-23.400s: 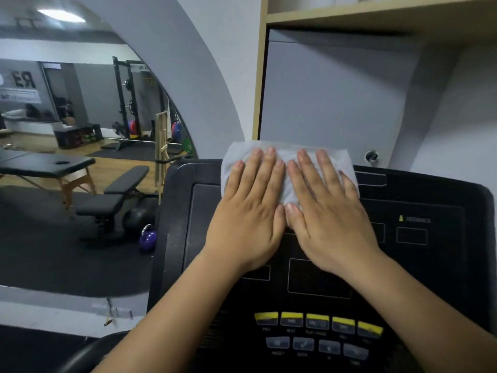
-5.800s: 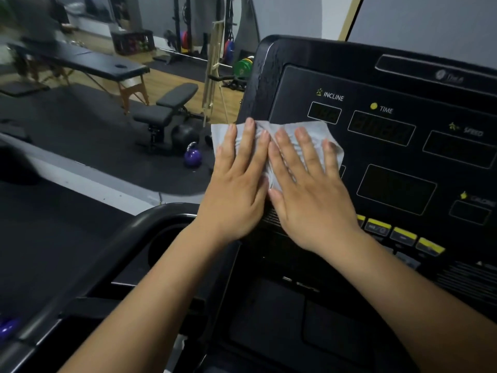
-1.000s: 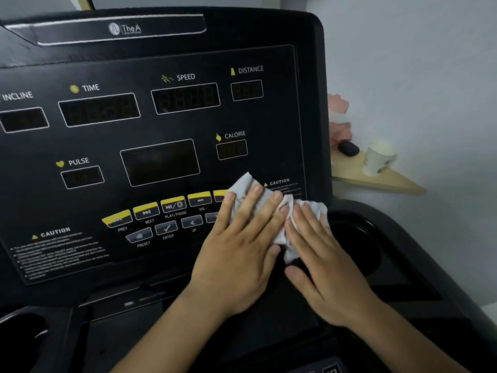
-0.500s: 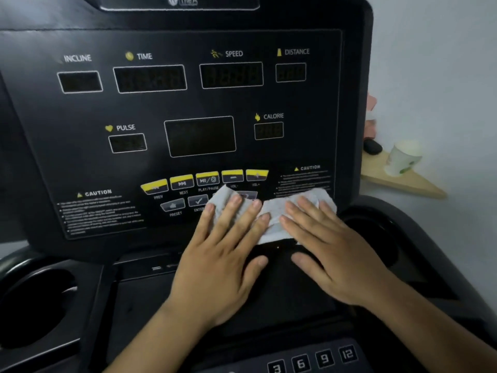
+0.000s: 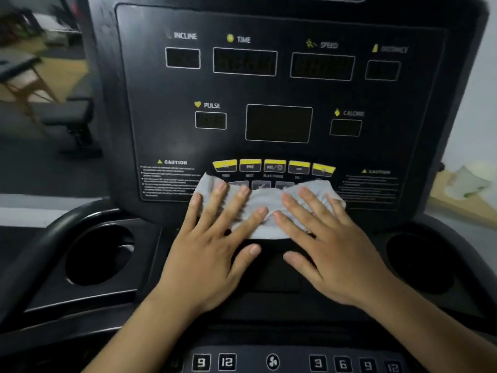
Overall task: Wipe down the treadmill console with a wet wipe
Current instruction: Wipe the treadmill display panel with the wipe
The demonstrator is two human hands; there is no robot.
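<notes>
The black treadmill console (image 5: 279, 90) fills the view, its display windows dark. A white wet wipe (image 5: 265, 204) lies spread across the lower edge of the panel. It sits just under the row of yellow buttons (image 5: 274, 165) and covers part of the grey button row. My left hand (image 5: 212, 254) presses flat on the wipe's left half with fingers apart. My right hand (image 5: 330, 251) presses flat on its right half. The thumbs rest on the ledge below the wipe.
Round cup holders sit at the left (image 5: 99, 254) and right (image 5: 419, 262) of the ledge. Numbered quick keys (image 5: 227, 362) line the bottom edge. A paper cup (image 5: 473, 181) stands on a wooden shelf (image 5: 457, 208) at right. A curved handrail (image 5: 40, 238) is at left.
Both hands have slid the wipe leftward along the bottom of the panel, from the right caution label to under the centre buttons. The wipe is spread wider.
</notes>
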